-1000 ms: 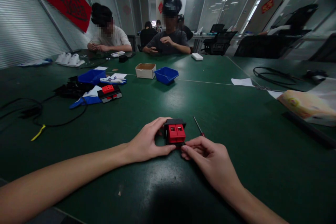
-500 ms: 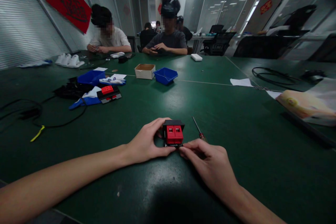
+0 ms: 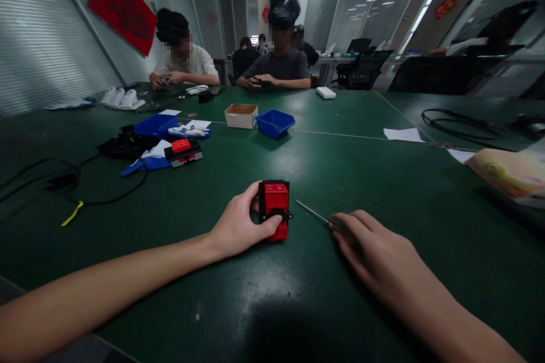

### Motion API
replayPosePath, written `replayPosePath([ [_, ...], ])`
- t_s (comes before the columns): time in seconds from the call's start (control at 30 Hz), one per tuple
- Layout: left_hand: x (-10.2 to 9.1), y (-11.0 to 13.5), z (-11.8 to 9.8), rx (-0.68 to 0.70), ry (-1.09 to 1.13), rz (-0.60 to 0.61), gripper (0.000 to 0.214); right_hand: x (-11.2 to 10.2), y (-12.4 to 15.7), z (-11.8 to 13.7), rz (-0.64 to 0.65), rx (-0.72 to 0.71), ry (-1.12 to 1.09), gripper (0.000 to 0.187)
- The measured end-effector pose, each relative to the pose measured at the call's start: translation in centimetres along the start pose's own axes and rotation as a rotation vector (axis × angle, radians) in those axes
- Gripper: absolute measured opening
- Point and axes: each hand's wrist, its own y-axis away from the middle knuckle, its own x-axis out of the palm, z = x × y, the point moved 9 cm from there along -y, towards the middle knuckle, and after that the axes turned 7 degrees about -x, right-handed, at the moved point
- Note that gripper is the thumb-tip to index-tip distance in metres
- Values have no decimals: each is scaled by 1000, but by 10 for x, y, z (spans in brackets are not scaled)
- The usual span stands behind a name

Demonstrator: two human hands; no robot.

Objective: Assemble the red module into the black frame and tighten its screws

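My left hand (image 3: 240, 225) grips a red and black connector block (image 3: 276, 195) from its left side, thumb pressed across the black bracket on its front. Two small slots show on the block's red upper part, and a screw-like tip sticks out at its right side. To the right, my right hand (image 3: 374, 249) is closed around the handle of a screwdriver (image 3: 313, 211). Its thin metal shaft points up and left, with the tip a little right of the block and apart from it. Most of the handle is hidden under my fingers.
Ahead are a white cardboard box (image 3: 241, 118) and a blue bin (image 3: 276, 123). A second red and black block (image 3: 184, 153) lies by gloves and another blue bin (image 3: 155, 125) at left. A cable (image 3: 106, 202) loops there. Two people sit across the green table (image 3: 238, 159).
My right hand has left the block, moved right and taken hold of the screwdriver, whose shaft has swung leftward. My left hand has tilted the block so more of its front shows.
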Motion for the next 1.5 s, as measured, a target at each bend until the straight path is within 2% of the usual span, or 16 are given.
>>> replayPosePath([
  [0.07,0,-1,3,-27,-4,-5,41,-16,-6,14,-103,-61,-67,21],
  [0.17,-2,-2,7,-51,-24,-30,37,-42,-4,33,-239,-133,-41,20],
  [0.23,-2,-1,7,-50,-20,-38,37,-49,6,44,-240,-218,-36,32],
  [0.3,-3,-1,5,-40,6,-36,38,-47,19,55,-164,-341,-63,46],
  [0.37,-3,0,3,-34,27,-33,38,-45,32,60,-121,-406,-76,55],
  [0.47,-3,0,2,-35,29,-38,38,-44,40,57,-98,-377,-95,58],
  [0.7,-3,0,3,-30,48,-31,39,-47,37,52,-94,-281,-118,49],
  [0.8,-3,0,4,-29,44,-36,38,-44,37,54,-98,-311,-86,49],
  [0.93,-3,0,3,-19,50,-35,38,-47,33,58,-175,-333,-43,45],
  [1.1,-1,1,0,-6,50,-14,41,-55,13,73,-259,-400,139,27],
  [1.17,-1,1,0,-5,41,-23,40,-55,7,77,-285,-404,173,26],
  [1.3,-1,1,0,-10,36,-24,40,-50,7,80,-267,-400,141,33],
  [1.5,-1,2,-2,18,33,-27,41,-50,12,85,-257,-453,221,27],
])
